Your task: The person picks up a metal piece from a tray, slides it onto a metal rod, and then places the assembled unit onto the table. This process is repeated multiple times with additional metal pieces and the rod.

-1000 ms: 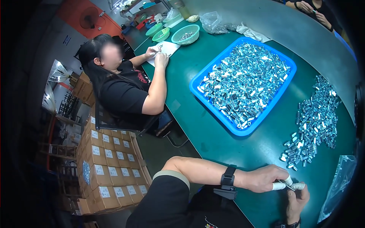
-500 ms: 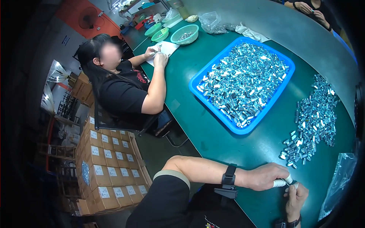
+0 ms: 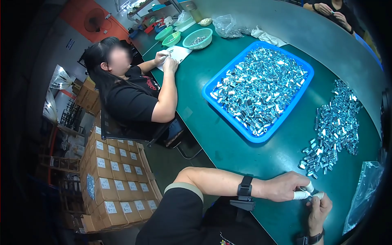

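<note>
My left hand (image 3: 286, 187) reaches in from the left, with white tape wrapped on its thumb and fingertip. Those fingers are pinched together, with a small dark glint between them. My right hand (image 3: 318, 210) meets it fingertip to fingertip, also pinched and with a taped finger. What the fingers hold is mostly hidden and too small to name. Just beyond my hands lies a loose pile of small shiny metal sleeves (image 3: 335, 126). Farther back, a blue tray (image 3: 256, 139) is heaped with many more metal sleeves (image 3: 261, 90).
A clear plastic bag (image 3: 363, 196) lies right of my hands on the green table (image 3: 228, 157). A co-worker (image 3: 130, 96) sits at the left edge, near a green bowl (image 3: 198, 45) of parts. Stacked cartons (image 3: 118, 175) stand on the floor. Another person's hands (image 3: 332, 12) show beyond the metal partition.
My hands stay together and have shifted only slightly, with small finger movements. The tray and pile sit a little differently in the picture as the view moves slightly.
</note>
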Action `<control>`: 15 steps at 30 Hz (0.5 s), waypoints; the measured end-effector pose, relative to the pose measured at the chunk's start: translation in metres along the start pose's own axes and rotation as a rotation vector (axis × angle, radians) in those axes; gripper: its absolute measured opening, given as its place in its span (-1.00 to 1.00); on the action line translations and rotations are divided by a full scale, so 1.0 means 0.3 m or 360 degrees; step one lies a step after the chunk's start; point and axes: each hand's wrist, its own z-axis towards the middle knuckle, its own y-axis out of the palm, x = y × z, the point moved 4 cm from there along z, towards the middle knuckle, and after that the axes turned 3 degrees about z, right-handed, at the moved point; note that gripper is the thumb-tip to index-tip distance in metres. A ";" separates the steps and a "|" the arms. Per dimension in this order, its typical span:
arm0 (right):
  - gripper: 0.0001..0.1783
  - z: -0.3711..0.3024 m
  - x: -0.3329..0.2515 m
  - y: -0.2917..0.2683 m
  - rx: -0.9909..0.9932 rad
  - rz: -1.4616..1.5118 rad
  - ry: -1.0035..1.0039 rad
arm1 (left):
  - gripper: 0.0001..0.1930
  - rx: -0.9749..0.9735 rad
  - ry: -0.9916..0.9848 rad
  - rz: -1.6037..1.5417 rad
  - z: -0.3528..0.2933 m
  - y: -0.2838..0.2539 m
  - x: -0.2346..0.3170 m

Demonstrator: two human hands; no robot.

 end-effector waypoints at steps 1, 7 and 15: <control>-0.69 0.000 0.001 -0.001 -0.0006 0.0000 0.0012 | -0.78 0.0016 0.0029 -0.0019 -0.001 0.000 0.001; -0.74 -0.001 0.000 0.002 0.0044 0.0048 0.0055 | -0.79 0.0035 0.0008 0.0024 0.000 -0.004 -0.001; -0.77 0.006 -0.021 0.018 0.0116 0.0033 -0.0049 | -0.80 0.0039 -0.0008 -0.0021 -0.003 -0.004 -0.003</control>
